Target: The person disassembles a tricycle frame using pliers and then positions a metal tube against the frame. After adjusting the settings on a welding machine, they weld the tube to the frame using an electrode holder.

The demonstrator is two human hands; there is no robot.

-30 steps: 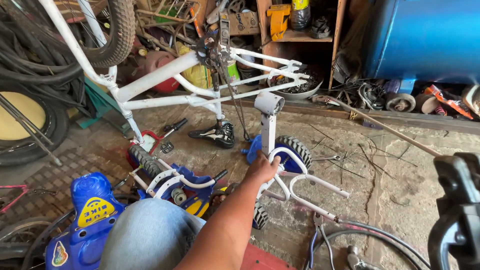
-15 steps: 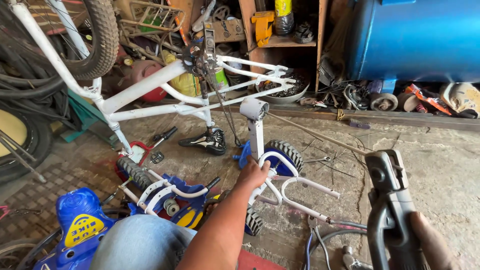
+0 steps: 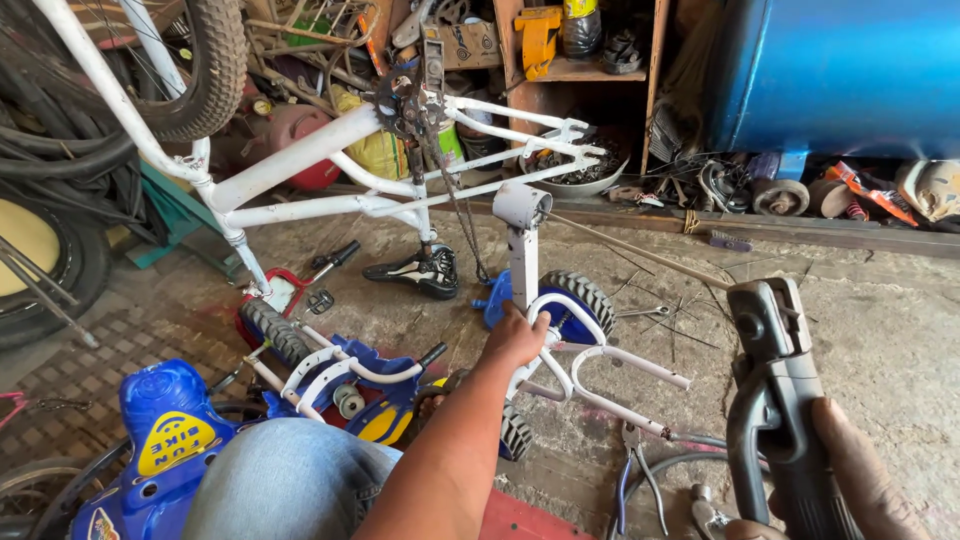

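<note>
The left hand point(image 3: 515, 338) was closed around the white frame point(image 3: 560, 345) of a small tricycle lying on the concrete floor point(image 3: 880, 330), its fingers wrapped round the tube just below the upright post point(image 3: 522, 255). The frame sat near the middle of the floor, its knobby wheel point(image 3: 580, 290) just behind the hand and a second wheel point(image 3: 515, 432) below the forearm. The right hand point(image 3: 850, 470), at the lower right edge of the view, gripped a dark electrode holder point(image 3: 775, 400), fingers closed round its handle; its head pointed up and away from the frame, well apart from it. Pliers point(image 3: 635, 470) lay on the floor between the two hands, beside a dark cable point(image 3: 665, 468).

Doing this step well probably called for a firm left-hand hold so the frame could not rock on its wheels, with the fingers kept clear of whichever joint the holder approached. The holder looked best brought in slowly and steadily, the cable left slack. A larger white bicycle frame point(image 3: 330, 200) stood upturned behind, and a blue toy bike point(image 3: 165, 430) lay at the lower left.
</note>
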